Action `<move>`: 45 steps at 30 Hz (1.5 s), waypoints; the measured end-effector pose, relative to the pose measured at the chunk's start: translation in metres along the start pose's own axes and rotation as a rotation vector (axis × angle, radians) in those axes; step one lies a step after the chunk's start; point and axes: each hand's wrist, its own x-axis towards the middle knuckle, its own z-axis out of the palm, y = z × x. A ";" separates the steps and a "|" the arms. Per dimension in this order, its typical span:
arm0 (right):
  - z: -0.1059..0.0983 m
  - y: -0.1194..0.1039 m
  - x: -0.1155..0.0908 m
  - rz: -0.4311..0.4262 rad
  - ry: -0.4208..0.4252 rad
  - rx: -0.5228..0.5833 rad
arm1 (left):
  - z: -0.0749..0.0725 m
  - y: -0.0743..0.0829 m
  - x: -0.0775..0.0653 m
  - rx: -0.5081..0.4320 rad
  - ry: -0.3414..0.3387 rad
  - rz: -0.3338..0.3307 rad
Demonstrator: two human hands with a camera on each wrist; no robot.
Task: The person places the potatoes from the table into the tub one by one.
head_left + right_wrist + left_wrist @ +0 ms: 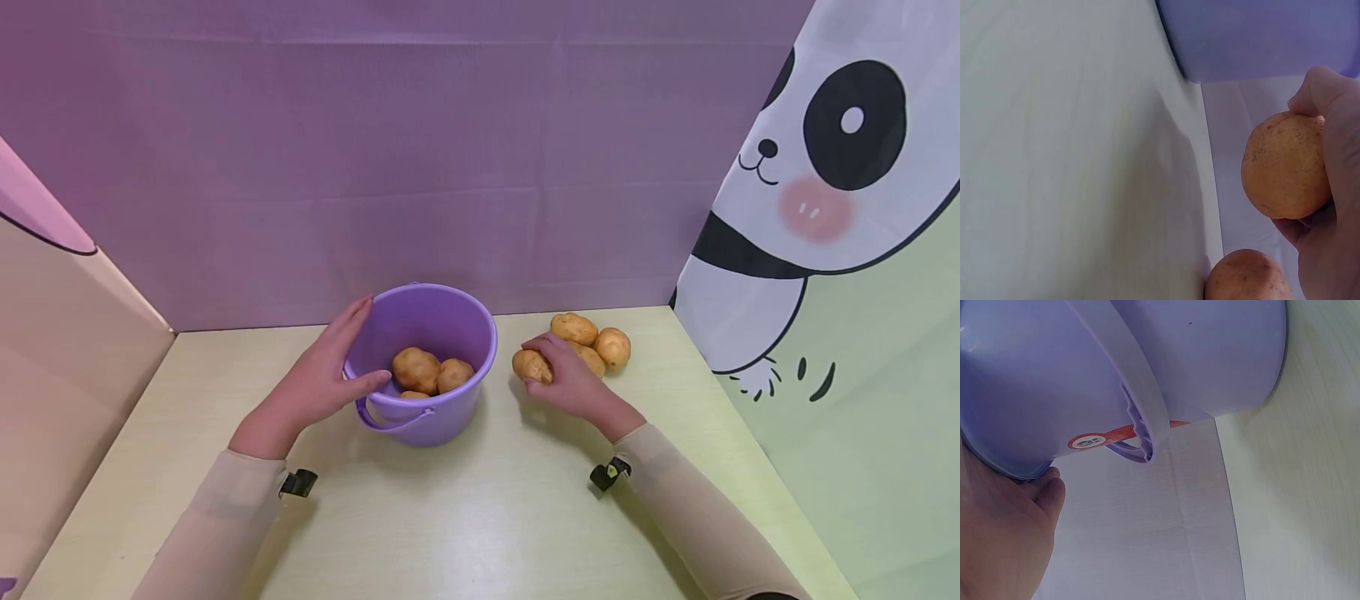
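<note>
My left hand (324, 367) grips the left side of a purple bucket (442, 421), its thumb reaching over the rim and its other fingers along the edge. The bucket stands upright on the table, and its handle (1138, 369) hangs down on the outside. Three potatoes show inside it, the largest potato (416, 370) lying toward the left. To the right of the bucket, my right hand (572, 385) holds a potato (1288, 165) between thumb and fingers. In the right wrist view this potato is raised above the tabletop, where a shadow falls.
Behind my right hand lie three more potatoes (613, 348) in a close group on the pale wooden table (465, 533). A purple cloth wall (450, 167) rises at the table's back edge. At the right stands a panel with a panda (757, 317) printed on it.
</note>
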 end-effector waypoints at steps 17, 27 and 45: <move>-0.007 -0.005 0.003 -0.024 0.024 0.038 | 0.001 0.000 -0.001 -0.008 0.005 0.007; -0.012 -0.013 0.005 -0.054 0.068 0.040 | 0.001 -0.001 -0.001 0.001 0.002 0.006; -0.020 -0.030 0.009 -0.056 0.115 0.065 | 0.000 -0.001 -0.001 0.008 0.001 0.002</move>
